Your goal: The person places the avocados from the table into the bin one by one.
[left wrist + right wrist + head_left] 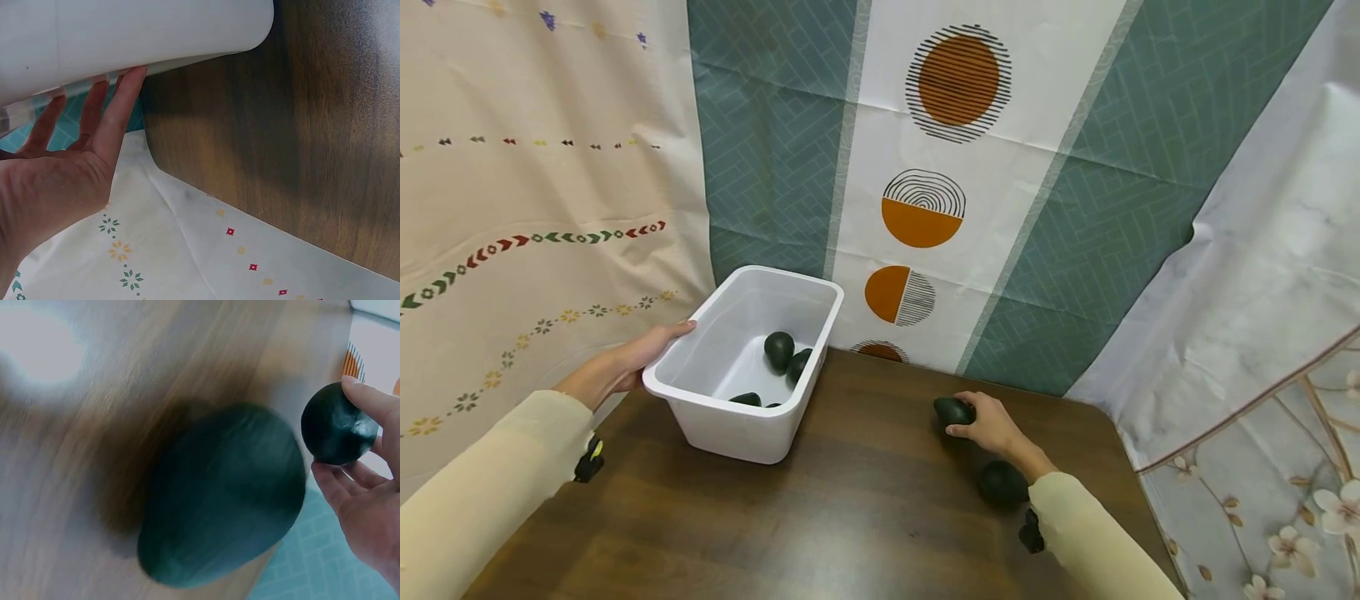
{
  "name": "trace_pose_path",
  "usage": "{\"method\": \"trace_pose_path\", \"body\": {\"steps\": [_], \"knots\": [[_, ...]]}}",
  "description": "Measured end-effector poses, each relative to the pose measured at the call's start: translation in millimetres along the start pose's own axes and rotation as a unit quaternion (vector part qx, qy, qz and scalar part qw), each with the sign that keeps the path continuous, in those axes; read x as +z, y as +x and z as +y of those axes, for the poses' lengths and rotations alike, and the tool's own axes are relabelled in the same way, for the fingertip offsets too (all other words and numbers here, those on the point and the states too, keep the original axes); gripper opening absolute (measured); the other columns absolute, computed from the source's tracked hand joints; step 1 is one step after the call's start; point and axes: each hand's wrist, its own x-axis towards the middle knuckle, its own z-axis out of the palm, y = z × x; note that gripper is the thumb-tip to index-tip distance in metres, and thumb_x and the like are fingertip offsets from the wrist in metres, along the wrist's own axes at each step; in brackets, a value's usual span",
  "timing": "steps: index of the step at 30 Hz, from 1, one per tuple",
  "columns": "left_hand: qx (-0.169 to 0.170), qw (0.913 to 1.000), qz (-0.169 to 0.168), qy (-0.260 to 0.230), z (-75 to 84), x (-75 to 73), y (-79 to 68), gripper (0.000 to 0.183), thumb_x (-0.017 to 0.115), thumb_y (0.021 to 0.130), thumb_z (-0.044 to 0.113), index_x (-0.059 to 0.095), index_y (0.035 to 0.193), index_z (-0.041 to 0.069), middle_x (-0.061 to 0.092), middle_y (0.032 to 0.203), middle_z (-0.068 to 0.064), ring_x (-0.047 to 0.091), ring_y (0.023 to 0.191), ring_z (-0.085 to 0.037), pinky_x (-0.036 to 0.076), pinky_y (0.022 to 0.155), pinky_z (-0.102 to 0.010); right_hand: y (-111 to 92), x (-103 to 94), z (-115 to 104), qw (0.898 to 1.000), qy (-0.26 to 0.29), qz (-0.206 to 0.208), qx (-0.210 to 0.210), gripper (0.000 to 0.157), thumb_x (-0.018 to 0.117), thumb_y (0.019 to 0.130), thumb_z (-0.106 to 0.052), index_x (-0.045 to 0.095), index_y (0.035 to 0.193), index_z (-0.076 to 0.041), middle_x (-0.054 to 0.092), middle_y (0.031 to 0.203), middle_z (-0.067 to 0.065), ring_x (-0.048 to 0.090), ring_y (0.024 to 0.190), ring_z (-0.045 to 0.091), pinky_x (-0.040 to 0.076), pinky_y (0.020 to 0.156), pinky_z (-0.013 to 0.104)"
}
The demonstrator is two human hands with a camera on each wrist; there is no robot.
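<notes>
A white plastic tub (722,437) stands left of centre in the head view, with several dark green avocados (778,350) inside. My left hand (643,354) grips its left side, thumb at the rim. In the left wrist view, the fingers (115,119) of that hand lie against the tub's outer wall. On the right, my right hand (992,425) holds another dark avocado (952,412) between thumb and fingers. A further avocado (1003,483) lies on the table by the right wrist and looms large in the right wrist view.
The brown wooden table (865,517) ends at the back against a patterned curtain (775,150) in green and white. A cream embroidered cloth (550,192) hangs on the left, and a pale floral cloth (1262,433) borders the right edge.
</notes>
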Motion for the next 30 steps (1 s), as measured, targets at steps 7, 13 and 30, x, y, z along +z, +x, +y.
{"method": "trace_pose_path", "body": {"steps": [7,13,30], "knots": [[-0.002,1.0,0.002,-0.001,-1.8,-1.2,1.7,0.08,0.032,0.11,0.06,0.022,0.16,-0.002,0.063,0.127,-0.017,0.067,0.109,-0.029,0.06,0.087,-0.047,7.8,7.5,-20.7,1.0,0.001,-0.012,-0.025,0.068,0.088,0.089,-0.027,0.06,0.146,-0.002,0.062,0.142,0.02,0.062,0.124,0.038,0.053,0.1,0.055],[-0.003,1.0,-0.005,-0.002,-1.7,-1.1,1.9,0.081,0.031,0.11,0.06,0.019,0.162,-0.001,0.061,0.131,-0.018,0.067,0.111,-0.03,0.059,0.089,-0.047,14.0,10.9,-36.5,0.999,0.01,-0.014,-0.033,0.067,0.088,0.089,-0.028,0.061,0.146,-0.004,0.063,0.143,0.018,0.063,0.122,0.036,0.054,0.098,0.052],[-0.001,1.0,0.001,-0.001,-1.5,-1.4,2.2,0.08,0.033,0.11,0.06,0.021,0.161,-0.001,0.063,0.128,-0.015,0.067,0.111,-0.029,0.059,0.089,-0.048,30.5,22.8,-70.0,0.998,0.027,-0.016,-0.059,0.061,0.089,0.088,-0.025,0.064,0.14,-0.007,0.069,0.131,0.013,0.067,0.111,0.029,0.057,0.091,0.048]]}}
